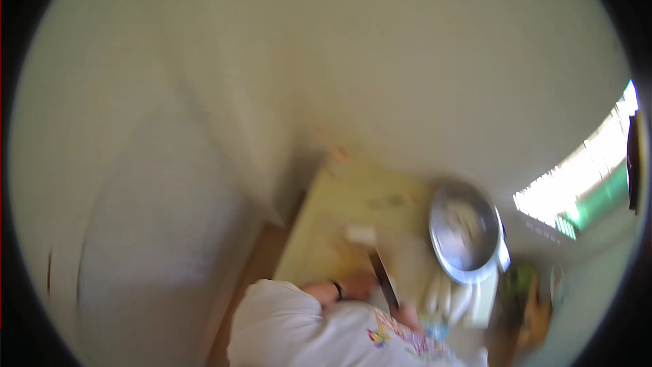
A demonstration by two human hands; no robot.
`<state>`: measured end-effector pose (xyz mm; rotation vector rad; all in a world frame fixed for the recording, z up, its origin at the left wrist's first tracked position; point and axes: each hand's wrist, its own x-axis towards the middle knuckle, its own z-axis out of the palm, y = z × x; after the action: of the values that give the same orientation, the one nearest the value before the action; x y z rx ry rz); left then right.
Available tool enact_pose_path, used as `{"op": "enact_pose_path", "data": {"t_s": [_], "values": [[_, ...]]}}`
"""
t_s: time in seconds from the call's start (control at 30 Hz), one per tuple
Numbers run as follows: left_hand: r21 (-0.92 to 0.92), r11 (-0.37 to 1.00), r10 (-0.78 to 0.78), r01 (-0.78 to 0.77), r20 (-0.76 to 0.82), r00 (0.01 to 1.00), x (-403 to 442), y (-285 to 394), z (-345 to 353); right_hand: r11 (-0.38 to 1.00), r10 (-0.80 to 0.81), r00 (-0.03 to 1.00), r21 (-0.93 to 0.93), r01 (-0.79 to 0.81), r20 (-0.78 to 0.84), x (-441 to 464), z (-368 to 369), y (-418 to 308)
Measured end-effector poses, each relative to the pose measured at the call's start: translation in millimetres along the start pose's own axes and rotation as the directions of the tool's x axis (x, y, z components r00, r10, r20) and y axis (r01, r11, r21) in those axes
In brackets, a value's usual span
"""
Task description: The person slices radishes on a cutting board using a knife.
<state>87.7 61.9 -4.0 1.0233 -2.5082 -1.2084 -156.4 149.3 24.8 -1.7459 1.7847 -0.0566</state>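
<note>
A knife (384,278) with a dark blade points up and slightly left from my right hand (406,315), which is closed around its handle. My left hand (360,285), with a black band at the wrist, lies left of the blade; its fingers are smeared by motion. Just beyond the knife tip a small white block (360,234) rests on the yellowish table (305,258). Several long white pieces (448,299) lie to the right of my right hand. Above them stands a metal bowl (466,231) with pale, blurred contents.
Walls meet the table's far side. Small blurred dark and reddish items (387,200) lie toward its back. A bright window (584,170) is at the right, above a green object (519,278) and a brown one (536,316) beside the table.
</note>
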Motion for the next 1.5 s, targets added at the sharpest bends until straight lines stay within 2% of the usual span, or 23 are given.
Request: {"op": "enact_pose_path", "data": {"t_s": [0.03, 0.07, 0.1, 0.17, 0.2, 0.27, 0.3, 0.37, 0.43, 0.5, 0.57, 0.67, 0.77, 0.93, 1.0, 1.07, 1.1, 1.13, 1.2, 1.23, 1.27, 1.3, 1.5], "values": [[0.019, 0.984, 0.177, -0.177, -0.162, 0.971, 1, -18, 24, 0.994, 0.080, 0.997, -0.076, -0.078, 0.023, 5, 0, -2], [-0.077, 0.992, 0.103, -0.100, 0.038, 0.994, 10, -23, 23, 0.998, -0.025, 0.999, -0.051, 0.023, -0.023, 32, -20, -30], [0.028, 0.993, 0.117, -0.119, 0.048, 0.992, 13, -41, 24, 0.996, -0.041, 0.999, -0.077, 0.040, -0.004, 39, -41, -54], [0.289, 0.898, 0.385, -0.331, -0.153, 0.910, 3, -72, 69, 0.993, 0.084, 0.994, -0.086, -0.078, 0.068, -6, -45, -64], [0.287, 0.868, 0.436, -0.405, -0.053, 0.898, 2, -78, 89, 0.983, 0.175, 0.976, -0.087, -0.164, 0.133, -31, -36, -58], [0.401, 0.854, 0.394, -0.330, -0.087, 0.915, 11, -97, 91, 0.979, 0.199, 0.971, 0.024, -0.204, 0.132, -22, -7, -33], [0.402, 0.827, 0.435, -0.393, -0.014, 0.901, 14, -96, 83, 0.984, 0.161, 0.973, 0.054, -0.172, 0.164, -16, 6, -23], [0.281, 0.924, 0.253, -0.258, 0.053, 0.966, 6, -79, 67, 0.960, 0.243, 0.954, 0.097, -0.262, 0.176, -21, 12, -27], [0.301, 0.922, 0.223, -0.245, 0.104, 0.969, -2, -36, 29, 0.991, 0.108, 0.989, 0.066, -0.115, 0.097, -14, 16, -19], [0.294, 0.928, 0.212, -0.227, 0.082, 0.974, 5, -34, 27, 0.986, 0.127, 0.989, 0.095, -0.134, 0.080, -8, 30, -6], [0.290, 0.929, 0.214, -0.230, 0.086, 0.973, 16, -35, 27, 0.976, -0.042, 0.993, 0.208, 0.065, -0.113, -13, 31, -8], [0.283, 0.931, 0.213, -0.230, 0.090, 0.973, 26, -22, 16, 0.960, 0.015, 0.988, 0.277, 0.029, -0.155, -13, 33, -8], [0.275, 0.938, 0.201, -0.212, 0.070, 0.977, 25, -18, 9, 0.960, -0.044, 0.990, 0.267, 0.078, -0.134, -55, -29, -55], [0.254, 0.946, 0.196, -0.201, 0.047, 0.980, 21, -20, 7, 0.990, -0.056, 0.998, 0.130, 0.061, -0.038, -44, -12, -44], [0.256, 0.945, 0.200, -0.205, 0.044, 0.979, 11, -23, 10, 0.971, 0.063, 0.996, 0.235, -0.047, -0.058, -37, 2, -38], [0.256, 0.946, 0.195, -0.201, 0.047, 0.980, -4, -27, 22, 0.977, 0.183, 0.981, 0.099, -0.189, 0.072, -23, 18, -30], [0.263, 0.944, 0.191, -0.197, 0.051, 0.980, -10, -30, 28, 0.966, 0.207, 0.975, 0.141, -0.217, 0.081, -29, 8, -39], [0.252, 0.952, 0.161, -0.171, 0.057, 0.985, -8, -35, 34, 0.972, 0.200, 0.978, 0.114, -0.207, 0.065, -32, 0, -47], [0.217, 0.967, 0.119, -0.135, 0.082, 0.989, -5, -30, 30, 0.985, -0.065, 0.992, 0.155, 0.081, -0.108, -33, 9, -32], [0.222, 0.963, 0.138, -0.155, 0.089, 0.986, -7, -22, 22, 0.972, -0.027, 0.998, 0.233, 0.038, -0.052, -41, -11, -44], [0.219, 0.952, 0.203, -0.213, 0.064, 0.977, -8, -39, 36, 0.984, 0.121, 0.993, 0.128, -0.121, 0.012, -33, 1, -42], [0.199, 0.964, 0.163, -0.179, 0.095, 0.982, -5, -45, 42, 0.970, 0.181, 0.983, 0.171, -0.175, -0.024, -33, -1, -47], [0.238, 0.956, 0.179, -0.170, -0.017, 0.984, -10, -41, 42, 0.967, 0.218, 0.975, 0.142, -0.210, -0.039, -29, 0, -49]]}}
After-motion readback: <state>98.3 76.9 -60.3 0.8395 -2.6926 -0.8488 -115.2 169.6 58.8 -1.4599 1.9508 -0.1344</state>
